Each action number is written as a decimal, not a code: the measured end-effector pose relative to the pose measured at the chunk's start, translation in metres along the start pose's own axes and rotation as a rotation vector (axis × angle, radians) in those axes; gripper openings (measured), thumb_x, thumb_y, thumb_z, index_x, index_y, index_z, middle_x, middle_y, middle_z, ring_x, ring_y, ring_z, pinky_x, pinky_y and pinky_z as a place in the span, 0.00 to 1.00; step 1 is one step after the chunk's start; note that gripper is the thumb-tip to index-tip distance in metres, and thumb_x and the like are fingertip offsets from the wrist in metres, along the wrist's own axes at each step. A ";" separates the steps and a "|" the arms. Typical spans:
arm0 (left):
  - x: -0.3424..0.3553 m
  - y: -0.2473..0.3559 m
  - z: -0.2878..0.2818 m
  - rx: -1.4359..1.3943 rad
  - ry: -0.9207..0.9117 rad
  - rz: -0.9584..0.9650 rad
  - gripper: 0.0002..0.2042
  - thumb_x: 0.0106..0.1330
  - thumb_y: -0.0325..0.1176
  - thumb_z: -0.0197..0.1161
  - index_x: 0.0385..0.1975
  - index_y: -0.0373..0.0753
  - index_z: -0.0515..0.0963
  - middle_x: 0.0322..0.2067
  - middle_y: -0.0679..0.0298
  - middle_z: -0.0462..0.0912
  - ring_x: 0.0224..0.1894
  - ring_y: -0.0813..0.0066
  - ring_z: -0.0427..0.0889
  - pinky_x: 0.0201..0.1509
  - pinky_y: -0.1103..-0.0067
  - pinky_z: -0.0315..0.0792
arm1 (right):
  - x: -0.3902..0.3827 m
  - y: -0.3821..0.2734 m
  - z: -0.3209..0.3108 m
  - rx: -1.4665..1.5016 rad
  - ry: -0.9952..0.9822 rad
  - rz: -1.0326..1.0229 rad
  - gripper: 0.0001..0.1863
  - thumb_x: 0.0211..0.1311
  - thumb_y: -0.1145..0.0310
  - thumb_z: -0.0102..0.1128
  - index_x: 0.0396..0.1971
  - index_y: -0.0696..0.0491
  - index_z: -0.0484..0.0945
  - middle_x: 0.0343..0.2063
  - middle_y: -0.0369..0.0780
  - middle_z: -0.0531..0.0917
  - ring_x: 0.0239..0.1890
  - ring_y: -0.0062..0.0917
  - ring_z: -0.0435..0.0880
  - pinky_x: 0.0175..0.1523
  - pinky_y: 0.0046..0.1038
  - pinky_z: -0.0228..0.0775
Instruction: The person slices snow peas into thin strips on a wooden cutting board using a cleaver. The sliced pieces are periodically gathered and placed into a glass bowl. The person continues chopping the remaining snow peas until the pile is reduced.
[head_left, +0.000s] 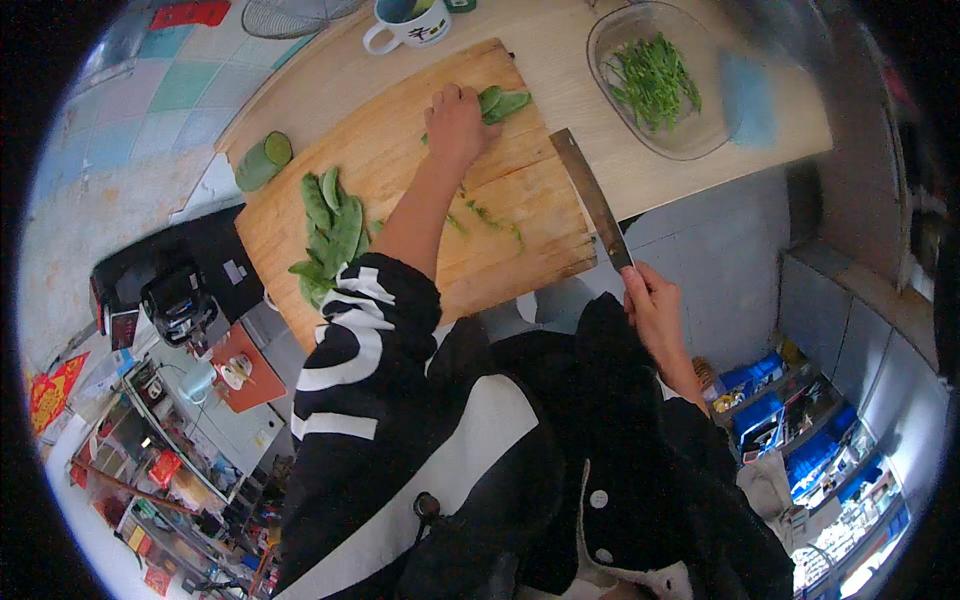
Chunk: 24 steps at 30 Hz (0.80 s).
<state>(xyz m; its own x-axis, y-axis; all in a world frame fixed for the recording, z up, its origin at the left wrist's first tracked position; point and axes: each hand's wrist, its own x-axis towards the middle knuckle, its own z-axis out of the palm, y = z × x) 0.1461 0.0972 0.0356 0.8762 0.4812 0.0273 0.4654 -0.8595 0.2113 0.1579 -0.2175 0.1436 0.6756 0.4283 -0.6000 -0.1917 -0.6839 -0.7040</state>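
Observation:
My left hand (457, 125) is closed over a small bunch of flat green leaves (503, 103) at the far part of the wooden cutting board (490, 215). The leaves stick out on its right side, and its fingers hide the rest. Off the board's right edge, my right hand (655, 312) grips a kitchen knife (590, 190) by the handle, its long blade slanting away from me. A larger pile of green leaves (328, 232) lies on the board's left part, beside my left sleeve. Thin green scraps (490, 214) are scattered mid-board.
A cut green gourd-like vegetable (263, 163) sits at the board's left edge. Beyond the board stand a white mug (410, 25) and a wire strainer (290, 12). A clear bowl (607, 100) of chopped greens (650, 82) rests on the counter (770, 160) at right, near its edge.

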 end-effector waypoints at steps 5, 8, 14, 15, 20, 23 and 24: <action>-0.013 -0.040 -0.020 -0.627 -0.082 -0.348 0.19 0.50 0.39 0.61 0.37 0.34 0.68 0.29 0.57 0.74 0.31 0.63 0.74 0.36 0.70 0.69 | -0.001 -0.010 0.001 0.014 -0.146 0.094 0.21 0.61 0.54 0.49 0.34 0.59 0.76 0.11 0.36 0.71 0.15 0.18 0.70 0.21 0.24 0.61; -0.035 -0.073 -0.051 -1.128 -0.005 -0.654 0.21 0.50 0.35 0.58 0.44 0.33 0.66 0.26 0.62 0.73 0.28 0.72 0.73 0.32 0.77 0.67 | 0.007 -0.015 0.022 -0.050 -0.325 -0.001 0.23 0.62 0.52 0.46 0.26 0.60 0.74 0.11 0.39 0.72 0.16 0.22 0.71 0.22 0.27 0.62; -0.110 -0.107 -0.118 -1.362 0.194 -0.672 0.19 0.48 0.29 0.55 0.43 0.35 0.68 0.29 0.65 0.72 0.30 0.79 0.70 0.33 0.83 0.65 | 0.033 -0.014 0.105 -0.183 -0.518 -0.193 0.28 0.62 0.47 0.41 0.25 0.60 0.74 0.12 0.40 0.73 0.17 0.25 0.73 0.24 0.30 0.63; -0.120 -0.106 -0.123 -1.269 0.173 -0.682 0.19 0.47 0.28 0.55 0.43 0.35 0.68 0.29 0.65 0.72 0.30 0.79 0.70 0.34 0.83 0.65 | 0.038 -0.013 0.112 -0.147 -0.525 -0.146 0.27 0.62 0.48 0.41 0.23 0.59 0.74 0.12 0.38 0.71 0.15 0.23 0.71 0.22 0.27 0.61; -0.158 -0.077 -0.120 -0.988 0.096 -0.616 0.22 0.45 0.25 0.56 0.45 0.34 0.67 0.32 0.63 0.74 0.35 0.75 0.72 0.41 0.79 0.68 | 0.057 -0.019 0.107 -0.064 -0.399 -0.058 0.25 0.62 0.49 0.43 0.21 0.56 0.73 0.10 0.34 0.69 0.10 0.16 0.66 0.15 0.20 0.57; -0.161 -0.050 -0.109 -0.673 -0.012 -0.308 0.24 0.42 0.26 0.60 0.44 0.36 0.67 0.36 0.59 0.74 0.41 0.62 0.73 0.47 0.71 0.66 | 0.060 -0.027 0.083 0.070 -0.291 0.019 0.25 0.62 0.49 0.44 0.18 0.56 0.72 0.08 0.34 0.68 0.10 0.16 0.66 0.15 0.20 0.55; -0.160 -0.043 -0.106 -0.571 -0.064 -0.216 0.24 0.41 0.26 0.61 0.44 0.37 0.67 0.37 0.58 0.73 0.42 0.60 0.72 0.47 0.70 0.65 | 0.059 -0.029 0.074 0.024 -0.336 0.026 0.25 0.62 0.49 0.45 0.17 0.55 0.71 0.08 0.34 0.68 0.10 0.16 0.65 0.15 0.20 0.54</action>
<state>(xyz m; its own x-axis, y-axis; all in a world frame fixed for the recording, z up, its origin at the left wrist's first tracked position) -0.0276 0.0753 0.1256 0.7837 0.6076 -0.1291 0.5080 -0.5074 0.6960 0.1501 -0.1290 0.1003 0.3984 0.5848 -0.7066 -0.2249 -0.6846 -0.6933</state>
